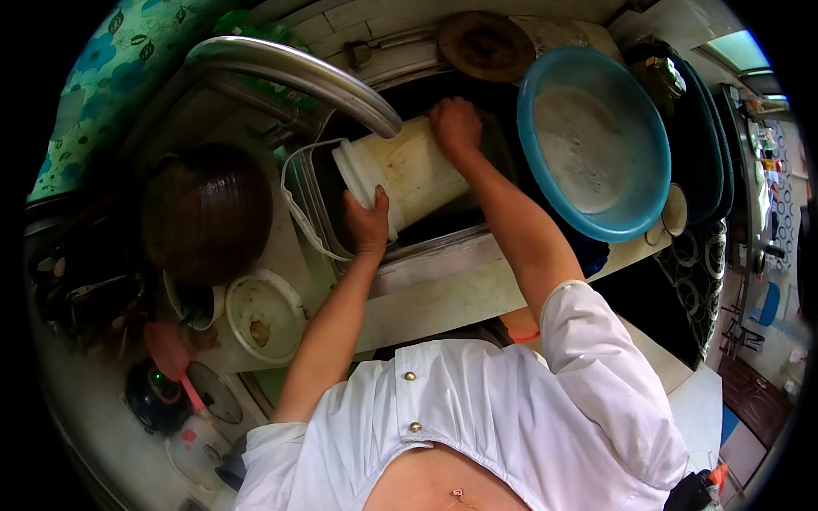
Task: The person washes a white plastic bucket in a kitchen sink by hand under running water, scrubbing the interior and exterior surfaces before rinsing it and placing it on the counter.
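A white plastic bucket (422,169), stained yellowish, lies on its side in the metal sink (447,239). My left hand (367,220) grips its ribbed rim, thumb on the outside and fingers out of sight within the mouth. At the other end, my right hand (455,128) is curled against the bucket near its base; whether it holds anything else there is hidden. The bucket's handle (294,211) loops out to the left over the sink's edge. Above the bucket's mouth arches the steel faucet spout (300,67).
Right of the sink stands a blue plastic basin (658,153) with cloudy, foamy liquid. A dark round pot (208,214) and a round whitish lid (265,316) sit on the left counter. A brown round lid (487,46) rests behind the sink. Lower left is a pink ladle (167,351).
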`<state>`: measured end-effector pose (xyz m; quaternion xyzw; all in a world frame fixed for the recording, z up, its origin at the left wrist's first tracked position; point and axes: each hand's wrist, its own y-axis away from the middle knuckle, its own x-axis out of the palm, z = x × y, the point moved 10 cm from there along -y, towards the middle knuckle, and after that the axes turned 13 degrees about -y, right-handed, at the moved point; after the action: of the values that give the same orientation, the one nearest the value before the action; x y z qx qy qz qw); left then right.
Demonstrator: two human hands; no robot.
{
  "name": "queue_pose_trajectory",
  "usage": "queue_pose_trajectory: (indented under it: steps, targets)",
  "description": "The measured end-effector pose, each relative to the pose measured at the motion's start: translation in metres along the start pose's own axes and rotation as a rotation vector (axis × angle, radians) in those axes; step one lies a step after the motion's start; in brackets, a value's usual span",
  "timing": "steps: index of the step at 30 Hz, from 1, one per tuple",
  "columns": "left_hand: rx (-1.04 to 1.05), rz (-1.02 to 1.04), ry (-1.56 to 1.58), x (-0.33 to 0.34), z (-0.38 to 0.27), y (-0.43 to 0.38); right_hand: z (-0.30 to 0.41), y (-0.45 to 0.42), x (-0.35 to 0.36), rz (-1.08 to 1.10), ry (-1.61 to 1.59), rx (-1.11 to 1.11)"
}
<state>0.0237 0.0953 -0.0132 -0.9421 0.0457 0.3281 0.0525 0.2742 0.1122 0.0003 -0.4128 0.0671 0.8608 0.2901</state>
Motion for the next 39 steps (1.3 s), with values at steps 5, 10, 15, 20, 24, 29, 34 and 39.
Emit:
queue_pose_trajectory:
  steps: [5, 10, 15, 20, 24, 29, 34, 39]
  targets:
    - [-0.026, 0.000, -0.011, -0.009, -0.003, 0.004, 0.097, 0.047, 0.030, 0.106, -0.102, -0.242]
    - [-0.037, 0.030, 0.002, -0.006, -0.007, 0.002, 0.028, -0.002, 0.005, 0.017, -0.032, -0.103]
    - [-0.052, -0.005, -0.018, -0.005, 0.003, 0.002, 0.083, 0.031, 0.034, 0.017, -0.155, -0.183]
    - [-0.030, 0.056, -0.011, -0.002, 0.001, 0.003, 0.007, -0.023, 0.056, 0.386, 0.005, 0.008]
    - [-0.063, 0.046, 0.004, -0.001, 0.002, 0.002, 0.011, -0.025, 0.037, 0.299, 0.070, 0.038]
    - [-0.058, 0.056, 0.025, -0.005, 0.003, 0.005, 0.092, 0.010, 0.044, 0.315, -0.193, -0.163]
    - [-0.081, 0.085, 0.037, -0.002, 0.004, 0.008, 0.012, -0.028, 0.066, 0.530, 0.052, 0.082]
    - [-0.040, 0.047, 0.038, 0.002, 0.007, 0.006, 0.084, 0.008, 0.084, 0.121, -0.219, -0.255]
